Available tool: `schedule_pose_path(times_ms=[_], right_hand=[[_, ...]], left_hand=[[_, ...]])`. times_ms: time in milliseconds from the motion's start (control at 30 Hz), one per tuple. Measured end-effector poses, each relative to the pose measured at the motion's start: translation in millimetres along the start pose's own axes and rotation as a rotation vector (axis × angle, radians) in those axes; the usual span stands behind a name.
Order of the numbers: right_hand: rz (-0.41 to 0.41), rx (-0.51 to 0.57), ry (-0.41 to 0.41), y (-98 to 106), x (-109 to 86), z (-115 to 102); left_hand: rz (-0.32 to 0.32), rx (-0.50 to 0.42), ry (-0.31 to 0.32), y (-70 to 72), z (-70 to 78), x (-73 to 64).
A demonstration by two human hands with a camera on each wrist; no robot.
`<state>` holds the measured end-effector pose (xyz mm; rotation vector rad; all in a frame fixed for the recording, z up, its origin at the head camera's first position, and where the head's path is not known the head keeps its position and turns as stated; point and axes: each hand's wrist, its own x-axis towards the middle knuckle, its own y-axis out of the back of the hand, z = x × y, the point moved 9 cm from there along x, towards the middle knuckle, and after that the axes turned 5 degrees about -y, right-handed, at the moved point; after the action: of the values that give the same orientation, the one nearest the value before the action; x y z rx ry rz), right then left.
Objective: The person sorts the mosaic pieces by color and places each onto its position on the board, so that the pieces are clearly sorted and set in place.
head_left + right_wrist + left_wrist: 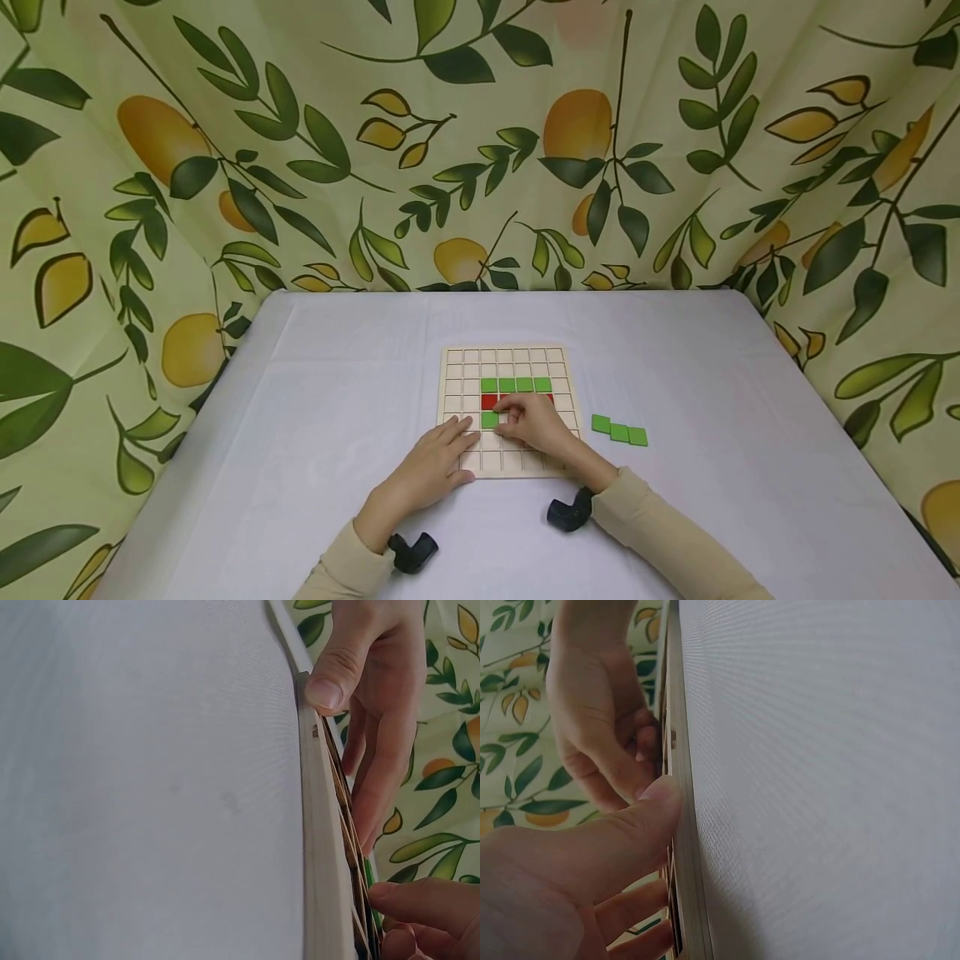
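Note:
A square wooden grid board (457, 367) lies on the table. My left hand (438, 458) rests on its near left corner, fingers spread over the cells and the thumb (660, 795) against the front edge. Over the middle of the board, my right hand (534, 423) has thumb and index finger bent together at a green tile (490, 420); the fingertips partly cover it. In the right wrist view, the thumb touches a green edge (368, 871). Several green tiles (516, 385) form a row farther back. Below them is a red row, partly hidden by the hand, starting with a red tile (489, 402).
Three loose green tiles (618, 432) lie on the white table (337, 367) to the right of the board. Black wrist devices (570, 510) hang at both cuffs. A curtain (480, 167) printed with leaves and fruit surrounds the table's back and sides.

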<state>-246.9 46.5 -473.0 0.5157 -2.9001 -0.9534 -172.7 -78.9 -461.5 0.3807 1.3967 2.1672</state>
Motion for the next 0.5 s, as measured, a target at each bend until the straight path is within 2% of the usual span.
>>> schedule_pose_path(times_ms=[500], right_hand=[[-0.052,0.032,0.037,7.4,-10.0,0.0]], left_hand=[[0.001,-0.004,0.004,0.0,1.4,0.2]])
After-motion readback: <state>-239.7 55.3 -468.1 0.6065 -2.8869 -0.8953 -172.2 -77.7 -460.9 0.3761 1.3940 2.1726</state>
